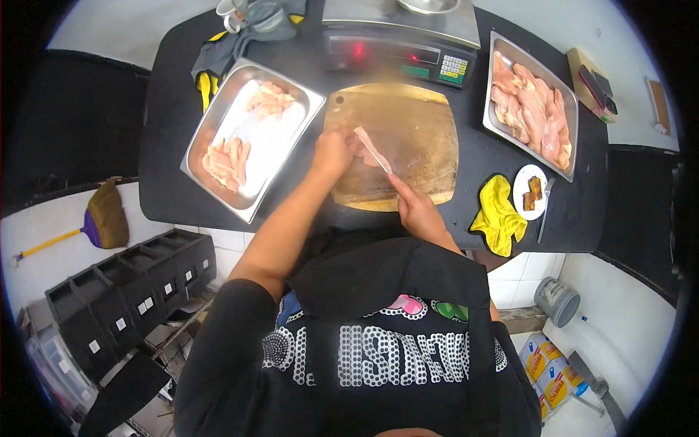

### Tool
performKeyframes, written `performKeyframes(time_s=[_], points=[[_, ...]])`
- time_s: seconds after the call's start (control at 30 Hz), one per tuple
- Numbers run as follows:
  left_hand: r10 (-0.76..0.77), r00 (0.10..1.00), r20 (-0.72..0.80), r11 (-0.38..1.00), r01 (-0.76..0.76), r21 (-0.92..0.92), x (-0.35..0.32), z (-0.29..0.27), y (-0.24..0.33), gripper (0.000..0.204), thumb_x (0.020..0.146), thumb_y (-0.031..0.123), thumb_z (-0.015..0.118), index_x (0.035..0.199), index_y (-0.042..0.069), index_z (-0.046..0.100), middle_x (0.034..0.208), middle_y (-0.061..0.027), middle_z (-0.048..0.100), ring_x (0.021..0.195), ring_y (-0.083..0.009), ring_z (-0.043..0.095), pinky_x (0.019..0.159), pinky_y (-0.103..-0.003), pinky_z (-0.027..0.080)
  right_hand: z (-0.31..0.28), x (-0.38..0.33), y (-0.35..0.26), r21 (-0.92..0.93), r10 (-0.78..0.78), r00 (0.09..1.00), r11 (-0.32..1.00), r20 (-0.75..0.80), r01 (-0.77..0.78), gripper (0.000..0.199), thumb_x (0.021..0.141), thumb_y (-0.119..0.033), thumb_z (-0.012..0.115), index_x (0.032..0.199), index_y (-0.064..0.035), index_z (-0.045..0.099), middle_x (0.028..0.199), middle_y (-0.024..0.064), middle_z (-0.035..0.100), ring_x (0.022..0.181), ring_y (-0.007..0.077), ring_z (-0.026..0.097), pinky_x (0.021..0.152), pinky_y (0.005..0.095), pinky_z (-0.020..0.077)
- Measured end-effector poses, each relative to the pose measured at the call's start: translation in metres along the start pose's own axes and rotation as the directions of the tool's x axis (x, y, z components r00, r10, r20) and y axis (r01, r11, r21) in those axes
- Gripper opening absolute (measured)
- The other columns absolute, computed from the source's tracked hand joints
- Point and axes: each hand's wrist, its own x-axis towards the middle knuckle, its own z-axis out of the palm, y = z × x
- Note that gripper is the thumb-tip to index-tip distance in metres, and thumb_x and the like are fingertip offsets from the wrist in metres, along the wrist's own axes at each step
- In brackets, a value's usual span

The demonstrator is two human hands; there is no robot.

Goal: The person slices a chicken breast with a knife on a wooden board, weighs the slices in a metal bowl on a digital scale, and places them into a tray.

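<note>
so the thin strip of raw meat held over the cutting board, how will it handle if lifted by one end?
The meat strip is long and thin, pinched between the left hand and right hand, so it probably droops if one end is freed. Raw and glossy, likely slippery. Probably light, given its thinness against the cutting board.

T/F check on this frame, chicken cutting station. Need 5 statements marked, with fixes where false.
1. A strip of raw meat is held between both hands over the wooden cutting board. True; the left hand and right hand each hold an end.
2. The tray on the person's left holds no meat. False: it holds two small piles of cut strips.
3. The tray on the right holds larger raw pieces. True.
4. The yellow cloth lies on the cutting board. False: it lies on the black counter, right of the board.
5. The scale stands behind the board. True.
</note>
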Motion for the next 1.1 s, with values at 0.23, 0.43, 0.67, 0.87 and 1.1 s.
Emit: performKeyframes(time_s=[0.23,0.43,0.67,0.87,1.1], points=[[0.025,1.0,-0.015,0.999,-0.026,-0.042,-0.001,0.0,-0.001,0.022,0.067,0.011,0.077,0.084,-0.001,0.069,0.083,-0.0159,0.065,0.078,-0.0329,0.064,0.072,-0.039,0.051,-0.001,0.004,-0.001,-0.003,0.002,1.0,1.0,0.017,-0.002,0.045,0.089,-0.008,0.05,0.132,-0.0204,0.051,0.083,0.0254,0.058,0.076,0.0427,0.059,0.07,0.0483,0.0473],[0.022,0.999,0.027,0.998,-0.02,-0.066,-0.001,-0.003,-0.002,0.021,0.068,0.01,0.075,0.085,0.0,0.069,0.087,-0.0163,0.065,0.08,-0.0344,0.064,0.073,-0.04,0.051,-0.005,0.009,-0.012,-0.02,0.08,0.994,0.997,0.078,-0.079,0.043,0.091,-0.01,0.047,0.132,-0.0193,0.05,0.091,0.0281,0.06,0.082,0.0446,0.059,0.073,0.0498,0.0469],[0.056,0.996,0.062,0.997,-0.053,-0.056,0.0,-0.002,-0.001,0.022,0.069,0.009,0.074,0.088,0.001,0.069,0.089,-0.0165,0.064,0.084,-0.0347,0.063,0.075,-0.039,0.051,0.0,0.033,-0.017,-0.048,0.124,0.985,0.992,0.117,-0.119,0.046,0.09,-0.007,0.05,0.134,-0.0188,0.048,0.095,0.0294,0.06,0.089,0.0446,0.059,0.077,0.0478,0.0464],[0.027,0.998,0.064,0.998,-0.023,-0.059,0.0,-0.002,-0.007,0.021,0.069,0.01,0.074,0.088,0.001,0.069,0.092,-0.0162,0.064,0.087,-0.0355,0.062,0.078,-0.041,0.05,-0.007,0.032,-0.021,-0.024,0.177,0.968,0.984,0.178,-0.176,0.045,0.09,-0.006,0.05,0.132,-0.0185,0.05,0.094,0.0287,0.061,0.089,0.0446,0.06,0.078,0.0473,0.0473],[0.02,0.998,0.059,0.999,-0.018,-0.033,0.0,0.0,-0.001,0.023,0.069,0.012,0.076,0.087,0.001,0.07,0.091,-0.0162,0.065,0.084,-0.0351,0.064,0.076,-0.04,0.051,0.017,0.036,-0.008,-0.074,0.131,0.989,0.989,0.075,-0.126,0.047,0.088,-0.005,0.051,0.132,-0.0191,0.051,0.087,0.0256,0.061,0.08,0.0419,0.06,0.073,0.0469,0.047]])
